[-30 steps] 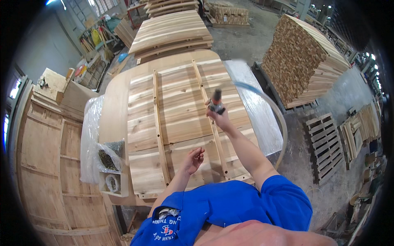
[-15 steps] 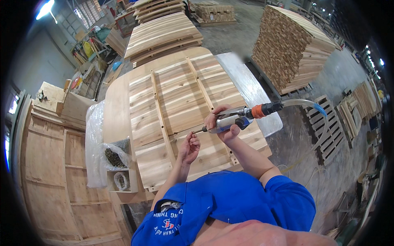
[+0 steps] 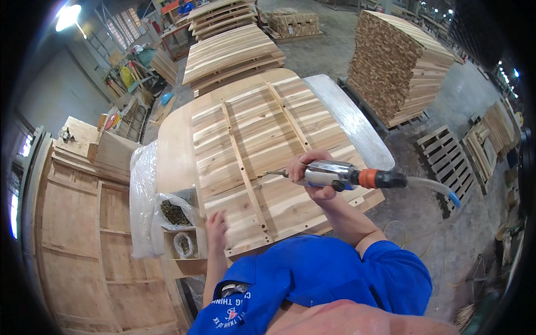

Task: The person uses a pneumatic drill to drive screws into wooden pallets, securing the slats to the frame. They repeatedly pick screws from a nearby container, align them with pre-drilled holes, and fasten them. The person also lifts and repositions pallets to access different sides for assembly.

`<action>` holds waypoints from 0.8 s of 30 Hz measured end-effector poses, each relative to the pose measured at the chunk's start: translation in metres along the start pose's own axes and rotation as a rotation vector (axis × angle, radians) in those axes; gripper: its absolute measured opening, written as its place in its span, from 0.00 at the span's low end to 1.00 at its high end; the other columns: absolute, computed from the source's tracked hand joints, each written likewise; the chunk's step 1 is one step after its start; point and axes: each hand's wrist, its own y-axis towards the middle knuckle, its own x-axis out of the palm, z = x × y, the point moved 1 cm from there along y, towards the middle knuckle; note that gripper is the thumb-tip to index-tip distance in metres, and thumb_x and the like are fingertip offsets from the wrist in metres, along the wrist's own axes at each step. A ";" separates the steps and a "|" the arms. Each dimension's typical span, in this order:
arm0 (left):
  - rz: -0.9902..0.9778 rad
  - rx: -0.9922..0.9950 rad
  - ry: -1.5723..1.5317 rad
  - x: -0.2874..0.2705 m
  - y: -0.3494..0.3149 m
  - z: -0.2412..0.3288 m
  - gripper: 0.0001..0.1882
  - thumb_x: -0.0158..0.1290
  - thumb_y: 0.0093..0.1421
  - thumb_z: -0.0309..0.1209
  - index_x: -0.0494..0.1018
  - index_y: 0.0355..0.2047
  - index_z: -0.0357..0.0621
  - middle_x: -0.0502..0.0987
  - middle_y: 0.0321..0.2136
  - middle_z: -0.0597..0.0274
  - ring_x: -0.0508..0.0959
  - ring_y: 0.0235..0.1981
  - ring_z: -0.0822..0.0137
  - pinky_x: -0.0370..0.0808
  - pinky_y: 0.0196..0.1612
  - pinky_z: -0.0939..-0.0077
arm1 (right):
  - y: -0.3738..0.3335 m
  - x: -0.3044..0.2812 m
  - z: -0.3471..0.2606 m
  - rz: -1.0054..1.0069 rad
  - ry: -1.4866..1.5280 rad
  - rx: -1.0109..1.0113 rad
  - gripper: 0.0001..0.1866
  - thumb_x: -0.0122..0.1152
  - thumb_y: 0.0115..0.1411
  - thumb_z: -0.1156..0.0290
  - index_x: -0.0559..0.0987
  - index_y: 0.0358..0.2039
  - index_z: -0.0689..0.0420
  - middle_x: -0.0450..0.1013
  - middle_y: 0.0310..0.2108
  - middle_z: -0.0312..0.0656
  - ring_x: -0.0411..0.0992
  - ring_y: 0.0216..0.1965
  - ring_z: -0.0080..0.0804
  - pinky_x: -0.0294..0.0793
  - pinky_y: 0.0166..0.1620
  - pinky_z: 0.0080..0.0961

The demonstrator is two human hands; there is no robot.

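Observation:
My right hand (image 3: 298, 166) is wrapped round a silver air screwdriver (image 3: 330, 174) with an orange collar and a hose at its back. Its slim bit points left, the tip over a pale wooden panel (image 3: 218, 159), just right of the left batten (image 3: 240, 160); whether the tip touches anything I cannot tell. A second batten (image 3: 287, 116) lies further right on the panel, and both have dark holes along them. Loosely spread and slightly blurred, the fingers of my left hand (image 3: 216, 228) are beside a small wooden box (image 3: 200, 244) and a plastic bag of dark screws (image 3: 176, 213).
Clear plastic wrap (image 3: 143, 195) hangs at the table's left side. Beyond the table stands a stack of slatted panels (image 3: 231, 56). A tall wood stack (image 3: 385, 64) and a pallet (image 3: 445, 163) are on the right. The clear air hose (image 3: 432, 186) trails right from the tool.
My left hand has left the bit's tip and moved left and nearer me, to the screw box. The screwdriver stays in my right hand. The whole view has shifted slightly.

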 end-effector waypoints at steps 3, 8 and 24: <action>0.618 0.496 0.826 -0.117 -0.021 0.006 0.12 0.52 0.52 0.32 0.74 0.33 0.35 0.75 0.24 0.59 0.74 0.26 0.65 0.71 0.30 0.74 | 0.009 0.018 -0.009 -0.009 -0.027 -0.034 0.40 0.57 0.43 0.35 0.64 0.40 0.60 0.66 0.20 0.39 0.66 0.23 0.29 0.65 0.30 0.27; 0.813 0.157 1.389 -0.180 -0.047 0.018 0.08 0.50 0.51 0.30 0.74 0.31 0.41 0.77 0.28 0.52 0.76 0.32 0.55 0.72 0.36 0.64 | 0.021 0.037 -0.009 -0.070 0.045 -0.071 0.39 0.64 0.40 0.40 0.64 0.41 0.59 0.67 0.22 0.41 0.66 0.25 0.31 0.66 0.33 0.30; 0.558 0.032 1.772 -0.174 -0.033 0.032 0.13 0.53 0.50 0.36 0.74 0.36 0.49 0.75 0.35 0.56 0.75 0.38 0.54 0.72 0.39 0.60 | 0.021 0.046 -0.020 -0.162 0.005 -0.127 0.40 0.65 0.39 0.40 0.66 0.41 0.61 0.67 0.23 0.42 0.67 0.28 0.33 0.65 0.32 0.28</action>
